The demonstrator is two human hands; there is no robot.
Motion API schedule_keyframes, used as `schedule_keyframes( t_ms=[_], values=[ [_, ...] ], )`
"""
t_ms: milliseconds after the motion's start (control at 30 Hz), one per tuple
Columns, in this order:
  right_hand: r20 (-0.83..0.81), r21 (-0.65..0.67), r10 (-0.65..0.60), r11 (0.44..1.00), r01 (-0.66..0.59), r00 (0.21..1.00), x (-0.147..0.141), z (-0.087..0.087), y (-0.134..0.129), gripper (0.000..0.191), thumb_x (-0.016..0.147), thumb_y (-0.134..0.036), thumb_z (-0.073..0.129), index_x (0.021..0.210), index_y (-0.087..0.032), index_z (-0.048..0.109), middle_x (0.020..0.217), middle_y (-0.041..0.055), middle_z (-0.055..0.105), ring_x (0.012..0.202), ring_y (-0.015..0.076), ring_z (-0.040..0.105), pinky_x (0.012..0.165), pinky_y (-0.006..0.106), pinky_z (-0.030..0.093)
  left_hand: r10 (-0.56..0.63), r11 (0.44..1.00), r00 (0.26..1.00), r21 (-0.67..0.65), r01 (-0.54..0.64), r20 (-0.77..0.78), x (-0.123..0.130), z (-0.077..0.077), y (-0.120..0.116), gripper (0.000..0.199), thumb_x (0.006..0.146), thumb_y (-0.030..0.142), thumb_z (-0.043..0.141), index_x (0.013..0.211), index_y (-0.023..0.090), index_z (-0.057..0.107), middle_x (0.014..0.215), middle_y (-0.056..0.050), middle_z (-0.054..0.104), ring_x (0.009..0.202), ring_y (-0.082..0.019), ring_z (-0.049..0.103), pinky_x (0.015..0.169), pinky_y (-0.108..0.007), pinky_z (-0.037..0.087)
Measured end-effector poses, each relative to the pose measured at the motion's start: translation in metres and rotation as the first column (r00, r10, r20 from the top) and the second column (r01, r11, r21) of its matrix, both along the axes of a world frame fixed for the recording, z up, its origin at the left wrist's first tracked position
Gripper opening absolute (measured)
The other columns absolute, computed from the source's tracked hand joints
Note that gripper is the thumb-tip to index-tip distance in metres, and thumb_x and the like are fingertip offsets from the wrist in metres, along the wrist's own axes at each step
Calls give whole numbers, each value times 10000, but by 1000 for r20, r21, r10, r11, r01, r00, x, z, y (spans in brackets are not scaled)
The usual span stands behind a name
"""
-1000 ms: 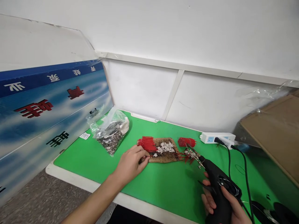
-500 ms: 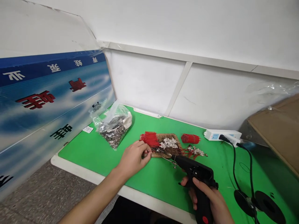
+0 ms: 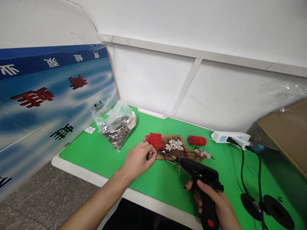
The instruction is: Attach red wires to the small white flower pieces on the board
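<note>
My right hand (image 3: 220,201) is wrapped round the handle of a black soldering gun (image 3: 200,172), a finger near its trigger. The gun's thin metal tip points left over a scorched brown board (image 3: 178,139). Just left of the tip, my left hand (image 3: 140,158) is closed in a pinch at the board's near left edge, on what looks like a red wire mostly hidden by the fingers. On the board lie a row of red wires (image 3: 154,140) and a cluster of small silver metal terminals (image 3: 175,145). The exact contact at the tip is too small to tell.
A clear plastic bag of metal parts (image 3: 117,131) sits at left. Behind the gun lie a red wire bundle (image 3: 197,140) and wires with terminals (image 3: 202,153). A white power strip (image 3: 219,136), cables, a black spool (image 3: 278,210) and a cardboard box (image 3: 287,134) are at right.
The camera view has shifted slightly. Both hands stay almost in place, the left still pinching beside the board and the right still holding the soldering gun.
</note>
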State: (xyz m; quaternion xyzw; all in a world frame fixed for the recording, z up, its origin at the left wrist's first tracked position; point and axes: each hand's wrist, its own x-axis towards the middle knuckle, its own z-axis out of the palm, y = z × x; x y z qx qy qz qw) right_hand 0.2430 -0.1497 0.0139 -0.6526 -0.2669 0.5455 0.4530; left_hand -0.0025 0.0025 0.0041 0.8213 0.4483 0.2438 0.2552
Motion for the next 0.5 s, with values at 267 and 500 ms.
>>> schedule_keyframes(
  t_ms=[267, 500],
  values=[
    [28, -51, 13, 999, -12, 1000, 6, -4, 1, 673, 756, -749, 696, 901, -96, 774, 604, 50, 487, 538, 147, 429, 503, 286, 393, -11, 999, 1000, 44, 12, -4, 0, -4, 1, 123, 945, 277, 577, 902, 202, 664, 899, -15, 635, 879, -167, 543, 719, -295, 381],
    [44, -71, -9, 997, 12, 999, 4, -1, 0, 667, 732, -749, 716, 880, -101, 775, 606, 51, 498, 536, 154, 443, 496, 293, 403, 5, 999, 1000, 45, -4, -21, 0, -1, 0, 123, 942, 270, 577, 897, 205, 672, 886, -9, 634, 888, -166, 551, 709, -292, 376]
  ],
)
